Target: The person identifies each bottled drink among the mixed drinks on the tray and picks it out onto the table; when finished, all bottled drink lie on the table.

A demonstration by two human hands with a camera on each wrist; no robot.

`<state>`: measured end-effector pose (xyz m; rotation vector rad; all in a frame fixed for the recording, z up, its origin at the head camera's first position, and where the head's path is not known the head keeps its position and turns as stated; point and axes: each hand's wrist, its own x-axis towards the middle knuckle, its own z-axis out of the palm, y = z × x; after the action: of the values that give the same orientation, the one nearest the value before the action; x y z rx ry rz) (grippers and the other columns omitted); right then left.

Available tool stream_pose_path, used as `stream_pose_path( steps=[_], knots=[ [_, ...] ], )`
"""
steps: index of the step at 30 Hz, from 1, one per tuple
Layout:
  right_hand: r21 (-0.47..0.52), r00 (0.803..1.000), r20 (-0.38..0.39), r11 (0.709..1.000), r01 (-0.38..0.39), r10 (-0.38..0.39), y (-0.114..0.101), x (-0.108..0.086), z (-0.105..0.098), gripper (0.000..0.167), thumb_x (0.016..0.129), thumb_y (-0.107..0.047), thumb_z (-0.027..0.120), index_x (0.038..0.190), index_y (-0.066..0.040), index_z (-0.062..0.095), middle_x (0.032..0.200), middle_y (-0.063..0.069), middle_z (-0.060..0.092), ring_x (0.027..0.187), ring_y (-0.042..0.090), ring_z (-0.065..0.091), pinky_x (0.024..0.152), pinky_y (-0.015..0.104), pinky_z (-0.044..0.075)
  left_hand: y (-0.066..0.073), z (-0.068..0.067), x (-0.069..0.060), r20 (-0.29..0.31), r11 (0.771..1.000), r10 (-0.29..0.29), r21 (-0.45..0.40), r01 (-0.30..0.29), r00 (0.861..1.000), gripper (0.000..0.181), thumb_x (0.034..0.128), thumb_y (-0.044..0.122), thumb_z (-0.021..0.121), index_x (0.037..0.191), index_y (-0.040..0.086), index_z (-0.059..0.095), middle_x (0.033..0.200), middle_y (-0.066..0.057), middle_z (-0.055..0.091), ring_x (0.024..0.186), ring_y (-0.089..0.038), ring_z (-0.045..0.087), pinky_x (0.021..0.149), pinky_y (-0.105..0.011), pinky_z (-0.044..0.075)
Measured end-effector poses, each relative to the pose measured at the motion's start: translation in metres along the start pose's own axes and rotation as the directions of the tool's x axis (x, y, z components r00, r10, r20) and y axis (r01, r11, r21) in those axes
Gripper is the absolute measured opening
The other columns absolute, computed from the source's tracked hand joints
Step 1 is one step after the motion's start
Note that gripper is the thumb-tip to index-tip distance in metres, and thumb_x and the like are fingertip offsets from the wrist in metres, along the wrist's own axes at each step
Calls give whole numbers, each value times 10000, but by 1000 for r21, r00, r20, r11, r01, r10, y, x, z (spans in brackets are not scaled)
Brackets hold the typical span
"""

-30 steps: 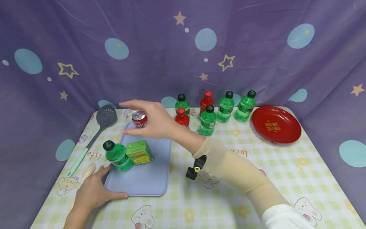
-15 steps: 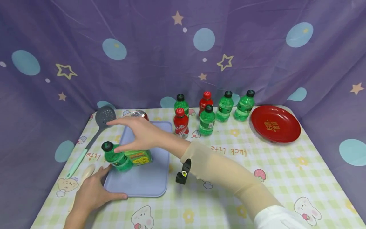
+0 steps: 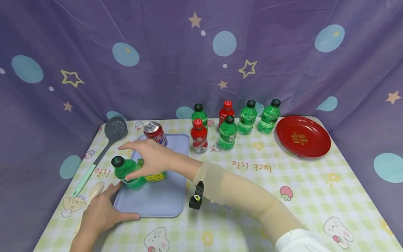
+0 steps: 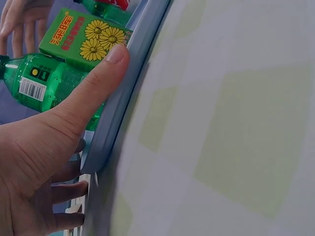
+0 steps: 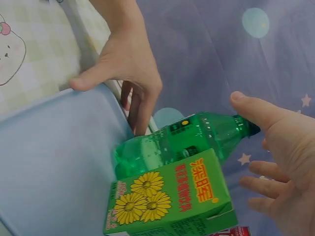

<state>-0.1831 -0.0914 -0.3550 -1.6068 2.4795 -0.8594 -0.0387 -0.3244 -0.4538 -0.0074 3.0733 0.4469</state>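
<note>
A blue tray [image 3: 163, 204] lies at the left of the table. My left hand [image 3: 104, 210] rests at its near-left corner, thumb straight along the near rim and fingers against the left side. On the tray stand a green plastic soda bottle [image 3: 121, 169] with a black cap and a green drink carton [image 5: 167, 196] with yellow flowers, side by side. My right hand [image 3: 154, 157] reaches over the carton, thumb and fingers spread around the upper bottle. In the right wrist view a gap shows between the fingers and the bottle. A red soda can [image 3: 154, 130] stands at the tray's far-left corner.
Right of the tray, at the back, stand red-capped bottles [image 3: 199, 138] and several green bottles [image 3: 228, 134]. A red plate [image 3: 315, 140] lies at the far right. Left of the tray are a slotted turner [image 3: 115, 129] and a pale spoon [image 3: 97, 188].
My right hand has moved from the can toward the near left, over the carton to the green bottle, and uncovered the can. My left hand has stayed at the tray's corner.
</note>
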Motion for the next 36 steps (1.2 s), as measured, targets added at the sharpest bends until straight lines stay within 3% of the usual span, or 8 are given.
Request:
stream_pose_path(
  steps=[12,22,36],
  knots=[
    [-27,995,83,998,-53,55,-7,9,14,891,891,-525,839,1608,-162,453,1568,-28,597,1418,87,581,1159,130,421,-1,-2,-1,-34,1000,26,-9,-26,999,1442,426,805,944,1515,-47,532,1464,-430,530,1193,-662,602,870,-733,558],
    [-53,997,72,998,-30,33,-3,14,25,677,870,-470,875,1405,-145,617,1277,-40,743,1123,55,701,950,89,504,0,0,-1,-46,999,25,-24,-26,999,1434,427,815,939,1515,-31,542,1455,-417,551,1191,-650,613,843,-728,567],
    [-62,993,82,995,-84,89,-7,23,29,613,864,-445,885,1355,-151,666,1206,-81,752,1045,9,674,908,83,496,-1,1,-1,-28,1000,4,-9,-4,1000,1439,426,818,937,1529,-11,531,1488,-407,527,1219,-653,597,852,-735,562]
  ],
)
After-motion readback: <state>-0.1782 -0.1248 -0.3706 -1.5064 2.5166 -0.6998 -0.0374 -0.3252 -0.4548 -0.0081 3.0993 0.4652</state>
